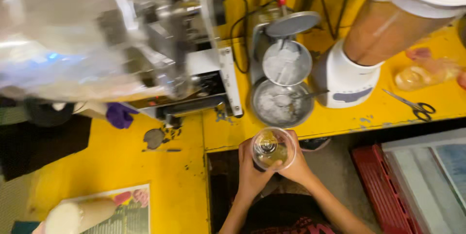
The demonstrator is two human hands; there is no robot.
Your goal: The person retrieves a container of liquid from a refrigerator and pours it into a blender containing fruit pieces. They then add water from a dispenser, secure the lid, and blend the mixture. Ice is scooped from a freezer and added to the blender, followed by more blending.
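Both hands, left hand [251, 175] and right hand [297, 168], closed around clear plastic cup [273, 148], held upright just below metal ice bowl [280, 103], keeping liquid level.

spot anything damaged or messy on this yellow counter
Yes. The yellow counter has chipped paint near its front edge, with a dark worn patch beside the machine. Scissors lie open near the blender. Both hands hold a clear cup upright; nothing looks spilled.
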